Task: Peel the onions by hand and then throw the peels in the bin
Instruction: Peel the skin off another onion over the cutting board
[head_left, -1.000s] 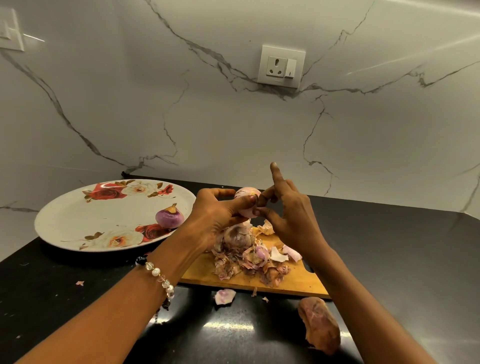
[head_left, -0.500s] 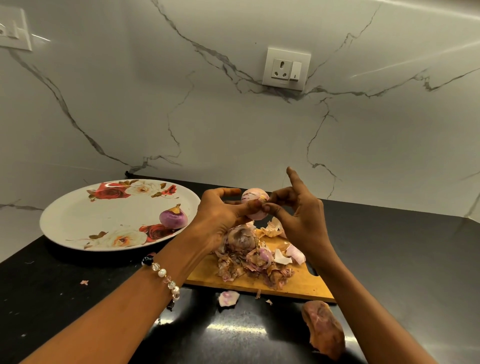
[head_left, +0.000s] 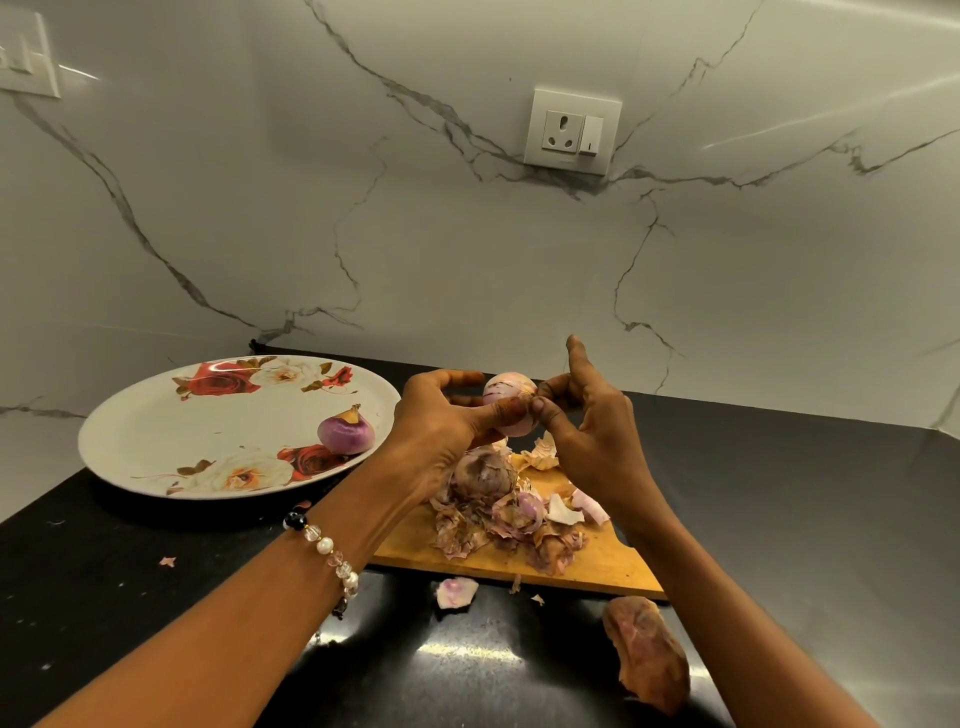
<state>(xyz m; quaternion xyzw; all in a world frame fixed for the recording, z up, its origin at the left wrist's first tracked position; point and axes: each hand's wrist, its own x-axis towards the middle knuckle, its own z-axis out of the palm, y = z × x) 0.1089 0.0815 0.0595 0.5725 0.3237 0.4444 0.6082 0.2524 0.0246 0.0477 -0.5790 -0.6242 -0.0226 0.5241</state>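
A: Currently, in the head view, we hold a small round pale-pink onion (head_left: 509, 402) raised above the rectangular wooden cutting board (head_left: 597, 564). Our left hand (head_left: 441, 431) grips it, thumb across its front and fingers curled round its far side.

B: Confirmed. Our right hand (head_left: 587, 431) pinches at the onion's right edge with thumb and a bent finger; the index finger points upward. Whether a strip of skin lies in that pinch, we cannot tell.

A: Below the hands, a heap of dry pink-brown onion peels (head_left: 509, 525) lies on the board. A round unpeeled-looking bulb (head_left: 485, 475) sits at the heap's top, just beneath our left palm.

B: We also note one loose pink peel fragment (head_left: 456, 592) on the glossy black countertop (head_left: 156, 597), just in front of the board's near edge, and a large brown papery peel (head_left: 647, 652) further right, near our right forearm.

A: Left of the board stands a large round white plate with red and cream rose print (head_left: 171, 431). One peeled purple onion (head_left: 345, 432) rests on its right side.

B: Our left wrist carries a bracelet of pearl and clear beads (head_left: 324, 551). Behind the counter, a white marble-veined wall (head_left: 311, 208) bears a white socket with switch (head_left: 571, 132).
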